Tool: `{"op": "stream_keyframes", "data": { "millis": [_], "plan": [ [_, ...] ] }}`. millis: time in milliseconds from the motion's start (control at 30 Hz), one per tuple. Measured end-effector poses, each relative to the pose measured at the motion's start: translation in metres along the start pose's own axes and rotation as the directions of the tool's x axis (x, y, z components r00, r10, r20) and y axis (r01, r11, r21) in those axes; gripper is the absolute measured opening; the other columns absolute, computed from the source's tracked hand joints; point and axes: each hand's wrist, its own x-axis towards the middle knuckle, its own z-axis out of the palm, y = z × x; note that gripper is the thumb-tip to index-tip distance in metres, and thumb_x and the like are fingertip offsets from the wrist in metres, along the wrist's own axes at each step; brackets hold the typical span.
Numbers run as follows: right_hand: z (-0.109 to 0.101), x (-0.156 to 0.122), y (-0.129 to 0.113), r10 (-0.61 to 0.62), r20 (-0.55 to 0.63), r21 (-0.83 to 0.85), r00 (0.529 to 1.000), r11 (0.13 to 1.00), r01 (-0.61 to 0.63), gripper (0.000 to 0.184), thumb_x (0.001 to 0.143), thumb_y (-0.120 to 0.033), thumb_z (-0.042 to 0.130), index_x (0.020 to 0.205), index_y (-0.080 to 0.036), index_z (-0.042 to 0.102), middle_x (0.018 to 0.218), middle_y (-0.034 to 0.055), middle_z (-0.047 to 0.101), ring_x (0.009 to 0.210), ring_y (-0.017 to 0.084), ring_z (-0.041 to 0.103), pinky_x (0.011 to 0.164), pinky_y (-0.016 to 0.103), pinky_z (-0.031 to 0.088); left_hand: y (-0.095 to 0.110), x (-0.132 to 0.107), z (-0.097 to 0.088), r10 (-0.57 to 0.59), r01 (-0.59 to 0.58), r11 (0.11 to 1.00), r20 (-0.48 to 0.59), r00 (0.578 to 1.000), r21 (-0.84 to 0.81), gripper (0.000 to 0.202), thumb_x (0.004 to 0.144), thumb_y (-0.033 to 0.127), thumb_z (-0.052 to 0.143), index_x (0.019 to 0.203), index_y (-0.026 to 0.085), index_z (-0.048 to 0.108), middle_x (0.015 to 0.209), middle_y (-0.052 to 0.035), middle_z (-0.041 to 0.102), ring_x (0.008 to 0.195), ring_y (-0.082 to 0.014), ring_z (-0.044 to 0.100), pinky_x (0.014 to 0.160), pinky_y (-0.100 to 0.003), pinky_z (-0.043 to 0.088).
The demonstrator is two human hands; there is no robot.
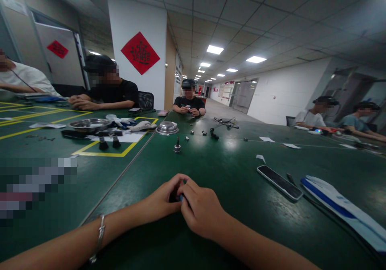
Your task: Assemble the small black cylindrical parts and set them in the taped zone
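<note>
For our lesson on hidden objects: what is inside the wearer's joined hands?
A small blue bit shows between the left hand and right hand; their fingers cover the rest.

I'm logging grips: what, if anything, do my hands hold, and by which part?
A small, partly blue thing seems held between your left hand and right hand; its identity and gripped part are hidden.
</note>
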Motion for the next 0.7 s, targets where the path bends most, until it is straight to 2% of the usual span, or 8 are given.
{"op": "stream_keyframes", "data": {
  "millis": [200, 400, 600, 700],
  "plan": [
    [0.0018, 0.0024, 0.0027, 0.025, -0.006, 0.039, 1.000, 0.999, -0.024, 0.020, 0.088, -0.018, 0.041, 0.107, -0.019, 0.048, 0.100, 0.0038, 0.061, 0.077, 0.016, 0.059, 0.066, 0.026, 0.040, 0.0006, -0.0002, 0.0015, 0.018, -0.018, 0.998, 0.004, 1.000, -0.058, 0.043, 0.078, 0.015, 0.060, 0.115, 0.020, 0.040, 0.109, -0.0046, 0.054, 0.103, -0.0197, 0.054, 0.087, -0.034, 0.044],
    [0.0011, 0.0013, 0.0006, 0.066, -0.005, 0.035, 0.998, 0.997, -0.065, 0.015, 0.089, -0.024, 0.043, 0.103, -0.020, 0.048, 0.096, 0.0029, 0.062, 0.077, 0.017, 0.060, 0.065, 0.026, 0.040, -0.0004, -0.0004, -0.0004, 0.015, -0.014, 1.000, 0.011, 1.000, -0.009, 0.042, 0.077, 0.014, 0.060, 0.114, 0.020, 0.041, 0.110, -0.0044, 0.054, 0.106, -0.0203, 0.052, 0.090, -0.035, 0.043],
    [-0.0012, -0.0006, -0.0022, 0.069, -0.087, 0.042, 0.994, 0.997, -0.066, 0.027, 0.088, -0.025, 0.040, 0.115, -0.018, 0.043, 0.097, 0.0045, 0.054, 0.074, 0.016, 0.055, 0.061, 0.026, 0.039, 0.0017, -0.0001, -0.0003, 0.010, -0.005, 0.995, -0.045, 0.999, 0.097, 0.031, 0.077, 0.020, 0.059, 0.105, 0.018, 0.046, 0.095, -0.0017, 0.055, 0.089, -0.0172, 0.052, 0.078, -0.031, 0.043],
    [-0.0006, -0.0003, -0.0004, 0.078, -0.111, 0.040, 0.991, 0.996, -0.074, 0.027, 0.088, -0.023, 0.038, 0.114, -0.018, 0.043, 0.096, 0.0052, 0.053, 0.075, 0.016, 0.055, 0.063, 0.026, 0.039, 0.0056, -0.0006, 0.0009, -0.018, 0.026, 0.990, -0.059, 0.998, 0.137, 0.029, 0.078, 0.025, 0.060, 0.104, 0.018, 0.048, 0.094, -0.0015, 0.055, 0.085, -0.0165, 0.051, 0.075, -0.030, 0.042]
  ]
}}
